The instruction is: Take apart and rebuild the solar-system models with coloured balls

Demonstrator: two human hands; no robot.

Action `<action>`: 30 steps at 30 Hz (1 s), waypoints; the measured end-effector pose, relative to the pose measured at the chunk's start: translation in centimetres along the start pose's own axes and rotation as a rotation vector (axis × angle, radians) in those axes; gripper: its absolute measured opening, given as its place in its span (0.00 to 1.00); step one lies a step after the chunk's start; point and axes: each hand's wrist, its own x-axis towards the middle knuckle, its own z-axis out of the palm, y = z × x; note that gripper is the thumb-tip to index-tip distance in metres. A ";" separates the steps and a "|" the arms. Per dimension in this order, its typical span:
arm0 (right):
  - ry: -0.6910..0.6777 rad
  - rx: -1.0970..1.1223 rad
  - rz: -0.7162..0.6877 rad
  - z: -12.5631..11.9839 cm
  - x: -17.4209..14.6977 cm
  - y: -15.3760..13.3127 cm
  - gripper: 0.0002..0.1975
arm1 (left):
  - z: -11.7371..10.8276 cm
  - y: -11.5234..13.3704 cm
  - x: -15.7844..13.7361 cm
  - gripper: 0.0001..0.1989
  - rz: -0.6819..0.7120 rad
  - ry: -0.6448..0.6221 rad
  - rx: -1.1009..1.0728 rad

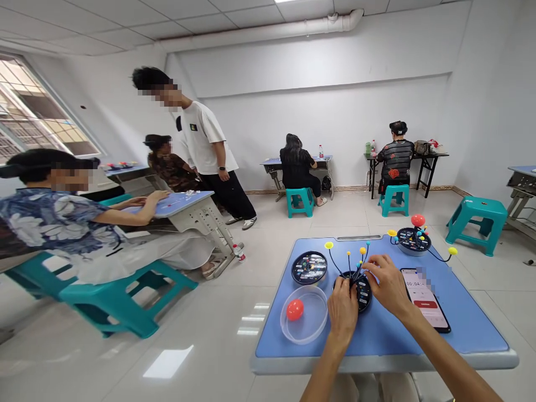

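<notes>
On the blue desk in front of me stands a model with a round black base (364, 295) and thin black stems topped by small yellow, orange and blue balls. My left hand (343, 306) is closed at the foot of the stems, over the base's left part. The fingers of my right hand (386, 283) pinch one of the black stems on the right side; their tips partly hide it. Left of the model is a clear plastic dish (305, 335) with a red ball (295, 310) inside. Behind the dish lies another round black base (309, 268), without stems.
A similar model with a red ball (417, 220) on top stands at the desk's back right. A phone (427, 301) showing a timer lies right of my hands. Beyond are teal stools (477, 215), a standing person (205, 139) and several seated people at other desks.
</notes>
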 end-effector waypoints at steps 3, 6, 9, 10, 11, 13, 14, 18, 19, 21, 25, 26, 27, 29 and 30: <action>-0.167 -0.156 -0.244 -0.6 2.2 -0.3 0.13 | -0.4 -0.1 0.0 0.09 -0.003 -0.019 0.009; -0.351 -0.227 -0.367 -0.2 3.8 -0.4 0.11 | -0.5 0.0 0.1 0.09 -0.027 -0.028 0.005; -0.477 -0.232 -0.417 0.4 4.4 -0.6 0.09 | -0.2 0.1 0.2 0.08 -0.061 -0.013 -0.011; -0.507 -0.229 -0.424 0.5 4.5 -0.6 0.08 | -0.1 0.1 0.2 0.07 -0.073 -0.006 -0.018; -0.532 -0.227 -0.427 0.5 4.5 -0.6 0.08 | 0.0 0.1 0.2 0.07 -0.083 0.001 -0.024; -0.560 -0.224 -0.428 0.5 4.7 -0.8 0.08 | 0.3 0.0 0.3 0.08 -0.095 0.016 -0.043; -0.562 -0.221 -0.423 0.3 4.8 -0.8 0.09 | 0.3 0.0 0.3 0.09 -0.091 0.023 -0.059; -0.525 -0.179 -0.382 -0.9 6.0 -1.3 0.09 | 0.6 -0.2 0.2 0.09 -0.045 0.039 -0.115; -0.514 -0.167 -0.375 -1.3 6.4 -1.5 0.09 | 0.7 -0.3 0.2 0.09 -0.043 0.041 -0.115; -0.495 -0.149 -0.360 -2.0 7.1 -1.7 0.10 | 0.8 -0.4 0.2 0.09 -0.052 0.042 -0.109; -0.466 -0.099 -0.296 -3.1 7.5 -1.7 0.09 | 0.8 -0.3 -0.1 0.11 -0.059 0.034 -0.127; -0.468 -0.076 -0.273 -3.3 7.4 -1.7 0.09 | 0.7 -0.2 -0.3 0.13 -0.054 0.042 -0.147; -0.475 -0.050 -0.243 -3.5 7.3 -1.6 0.09 | 0.5 -0.1 -0.4 0.17 -0.043 0.062 -0.175; -0.503 0.004 -0.170 -3.9 7.0 -1.7 0.09 | 0.0 0.3 -0.9 0.23 -0.016 0.138 -0.267; -0.519 0.031 -0.134 -4.1 6.8 -1.9 0.09 | -0.4 0.6 -1.2 0.23 -0.008 0.187 -0.336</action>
